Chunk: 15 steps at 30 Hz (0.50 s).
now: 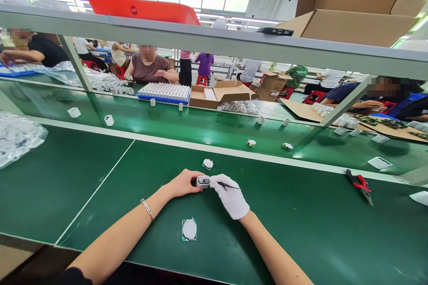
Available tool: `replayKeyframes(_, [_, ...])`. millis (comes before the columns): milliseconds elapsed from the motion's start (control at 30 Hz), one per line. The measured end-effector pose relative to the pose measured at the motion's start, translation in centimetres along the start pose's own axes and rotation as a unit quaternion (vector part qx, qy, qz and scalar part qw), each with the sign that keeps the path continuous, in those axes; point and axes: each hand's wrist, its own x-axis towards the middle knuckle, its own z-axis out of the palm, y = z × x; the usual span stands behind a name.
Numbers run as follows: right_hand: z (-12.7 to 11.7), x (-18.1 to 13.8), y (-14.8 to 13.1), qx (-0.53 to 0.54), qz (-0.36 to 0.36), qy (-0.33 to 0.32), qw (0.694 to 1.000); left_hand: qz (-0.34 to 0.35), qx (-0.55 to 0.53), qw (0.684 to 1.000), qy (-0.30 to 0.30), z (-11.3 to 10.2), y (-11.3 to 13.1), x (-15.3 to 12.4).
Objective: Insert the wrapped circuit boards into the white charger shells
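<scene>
One case (pixel 201 186) pinched in your left hand (pixel 184 183) has parts (pixel 203 181) inside but is open, while your right hand (pixel 231 198) pinches tweezers (pixel 230 185) and a board (pixel 189 230) lies loose.

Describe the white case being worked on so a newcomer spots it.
Find the green table, then the bare left hand near the picture's middle. That hand grips a small white case, its open end showing parts inside, beside the white-gloved right hand. Similar cases sit farther back; this one alone is between these two hands.
</scene>
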Motion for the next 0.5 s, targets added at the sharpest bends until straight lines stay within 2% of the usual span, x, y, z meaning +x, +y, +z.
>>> replayKeyframes(133, [-0.06, -0.07, -0.23, 0.012, 0.01, 0.034, 0.999, -0.006, 0.006, 1.0, 0.001, 0.08, -0.03, -0.03])
replayKeyframes(267, [0.07, -0.02, -0.42, 0.032, 0.024, 0.02, 0.999, -0.007, 0.009, 1.0, 0.0, 0.1, -0.07, -0.11])
replayKeyframes(333, [0.22, 0.09, -0.44, 0.055, 0.045, 0.036, 0.997, -0.01, 0.013, 1.0, 0.0, 0.08, -0.04, -0.11])
replayKeyframes(400, [0.45, 0.27, -0.38, 0.103, 0.091, 0.056, 0.989, -0.011, 0.013, 1.0, -0.002, 0.07, 0.01, -0.09])
replayKeyframes(500, [0.93, 0.57, -0.12, 0.208, 0.189, 0.084, 0.956, -0.012, 0.013, 1.0, 0.004, 0.1, 0.03, -0.03])
